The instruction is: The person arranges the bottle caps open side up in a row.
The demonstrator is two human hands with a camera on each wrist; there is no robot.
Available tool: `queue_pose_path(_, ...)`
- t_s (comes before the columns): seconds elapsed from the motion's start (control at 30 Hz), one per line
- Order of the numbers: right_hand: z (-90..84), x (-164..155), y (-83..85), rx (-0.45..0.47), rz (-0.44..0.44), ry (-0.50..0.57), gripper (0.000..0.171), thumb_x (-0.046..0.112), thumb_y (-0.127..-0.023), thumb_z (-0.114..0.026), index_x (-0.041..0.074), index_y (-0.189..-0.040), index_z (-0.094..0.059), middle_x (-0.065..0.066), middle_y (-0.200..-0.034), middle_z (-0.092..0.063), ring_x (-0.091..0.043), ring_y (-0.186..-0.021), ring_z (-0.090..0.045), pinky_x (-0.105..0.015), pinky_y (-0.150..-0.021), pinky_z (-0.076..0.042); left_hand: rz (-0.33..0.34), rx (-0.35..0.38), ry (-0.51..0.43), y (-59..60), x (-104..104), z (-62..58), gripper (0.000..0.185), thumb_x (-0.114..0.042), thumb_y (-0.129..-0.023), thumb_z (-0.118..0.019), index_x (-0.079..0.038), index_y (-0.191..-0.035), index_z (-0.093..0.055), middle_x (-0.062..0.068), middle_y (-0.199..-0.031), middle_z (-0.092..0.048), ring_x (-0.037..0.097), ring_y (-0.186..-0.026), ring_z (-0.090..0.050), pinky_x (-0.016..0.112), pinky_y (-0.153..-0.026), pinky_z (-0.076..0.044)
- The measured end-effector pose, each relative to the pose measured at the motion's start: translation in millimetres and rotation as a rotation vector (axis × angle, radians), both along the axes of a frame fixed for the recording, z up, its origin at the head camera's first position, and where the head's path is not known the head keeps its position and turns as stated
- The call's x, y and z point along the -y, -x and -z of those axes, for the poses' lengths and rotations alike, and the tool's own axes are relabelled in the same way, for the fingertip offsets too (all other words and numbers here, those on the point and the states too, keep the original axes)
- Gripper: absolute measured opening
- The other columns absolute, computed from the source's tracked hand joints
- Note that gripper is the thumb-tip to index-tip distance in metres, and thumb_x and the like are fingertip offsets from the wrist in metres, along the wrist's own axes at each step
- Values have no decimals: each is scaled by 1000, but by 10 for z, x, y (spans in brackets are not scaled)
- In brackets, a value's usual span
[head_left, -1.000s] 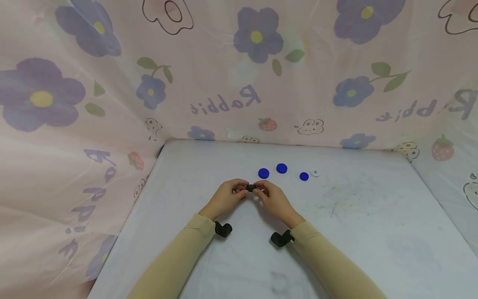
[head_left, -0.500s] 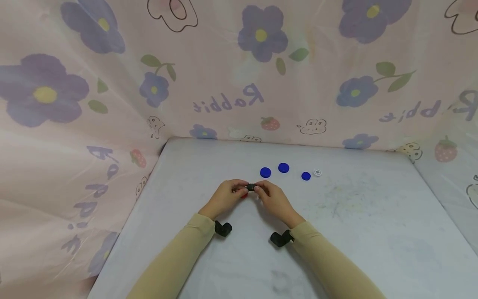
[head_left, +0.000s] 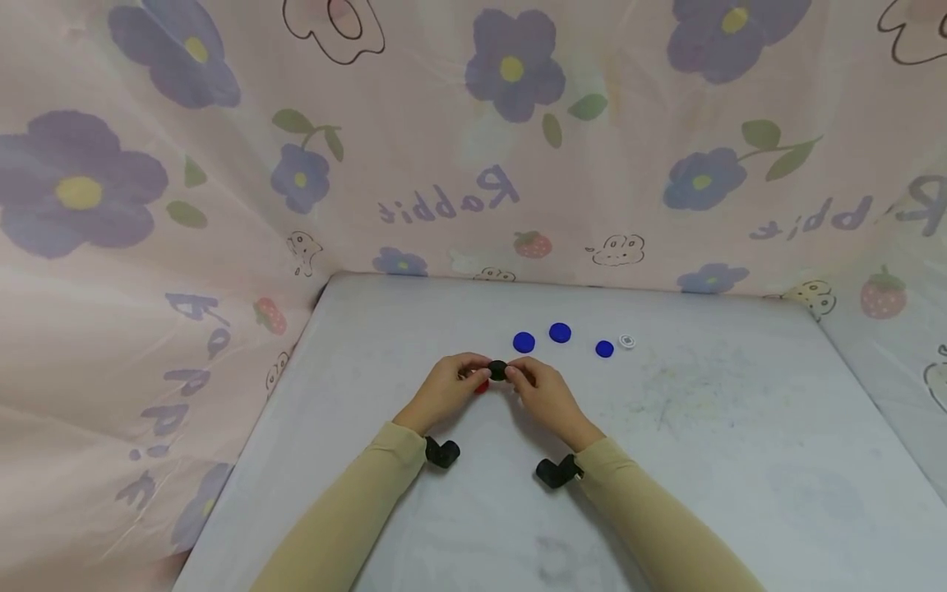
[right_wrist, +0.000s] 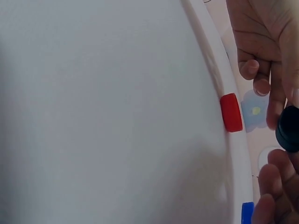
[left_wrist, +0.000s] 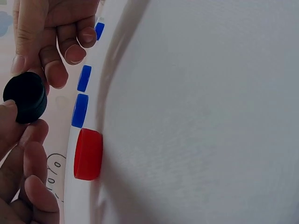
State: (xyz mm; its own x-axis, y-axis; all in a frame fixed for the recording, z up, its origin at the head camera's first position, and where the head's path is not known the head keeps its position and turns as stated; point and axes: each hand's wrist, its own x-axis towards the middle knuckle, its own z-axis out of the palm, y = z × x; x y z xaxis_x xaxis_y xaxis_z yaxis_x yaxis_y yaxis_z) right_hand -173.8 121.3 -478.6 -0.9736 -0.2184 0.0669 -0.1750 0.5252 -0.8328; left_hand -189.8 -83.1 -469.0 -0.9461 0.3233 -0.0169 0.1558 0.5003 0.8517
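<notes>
A: What are your hands on right now?

B: Your left hand (head_left: 444, 392) and your right hand (head_left: 543, 397) meet over the counter (head_left: 703, 444), and both pinch one black cap (head_left: 497, 371) between them. It is held up off the surface, not resting on it.

A: How do your fingers sit on it?

B: In the left wrist view your left thumb and fingers (left_wrist: 28, 154) curl against the black cap's side, and the fingers of your right hand (left_wrist: 56, 72) close on it from the other side. In the right wrist view only the cap's edge shows, with fingertips on both sides of it.

A: What lies under your hands?

B: A red cap (head_left: 482, 386) sits on the counter just below the black one, near your left fingertips and apart from them.

A: And further out?

B: Three blue caps (head_left: 560, 332) lie in a loose row beyond your hands, with a small white cap (head_left: 627, 341) just beside the rightmost one. A flowered pink cloth (head_left: 222, 205) hangs around the counter.
</notes>
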Motion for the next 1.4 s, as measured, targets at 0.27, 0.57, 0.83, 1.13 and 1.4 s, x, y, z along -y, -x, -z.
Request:
queue_pose_path(0.27, 4, -17, 37, -5, 5, 11, 21, 27, -101, -54, 13, -112, -65, -8, -93, -67, -17, -78, -59, -34, -66, -49, 16, 5, -32, 36, -20, 3, 25, -27, -95, -63, -17, -118, -66, -7, -95, -67, 13, -79, -61, 32, -71, -48)
queue_pose_path(0.57, 6, -22, 61, -26, -6, -12, 23, 23, -99, -58, 16, -119, -62, -5, -95, -67, -17, -73, -58, -33, -61, -49, 27, 0, -42, 59, -27, -26, 32, -26, -96, -61, -12, -124, -61, -2, -97, -68, 15, -82, -63, 32, -73, -49)
queue_pose_path(0.83, 42, -15, 57, 26, -25, -34, 27, 21, -96, -61, 16, -122, -59, 4, -96, -65, -12, -77, -60, -30, -62, -50, 37, 28, -55, 60, -9, 32, 29, -26, -98, -59, -16, -125, -61, 1, -98, -69, 18, -86, -65, 32, -75, -49)
queue_pose_path(1.13, 37, 19, 51, 17, -25, -42, 32, 22, -95, -64, 14, -126, -57, 3, -95, -64, -12, -75, -59, -30, -61, -50, 50, -41, 10, 80, -10, 53, 29, -29, -96, -61, -19, -123, -64, -4, -98, -67, 13, -80, -59, 32, -71, -48)
queue_pose_path(1.4, 42, 26, 60, 29, -16, -59, 29, 24, -95, -64, 15, -123, -59, 3, -93, -65, -13, -75, -57, -29, -62, -47, 54, -77, 109, 97, -5, 56, 33, -27, -90, -70, -20, -122, -67, 3, -122, -59, 22, -110, -50, 41, -94, -41)
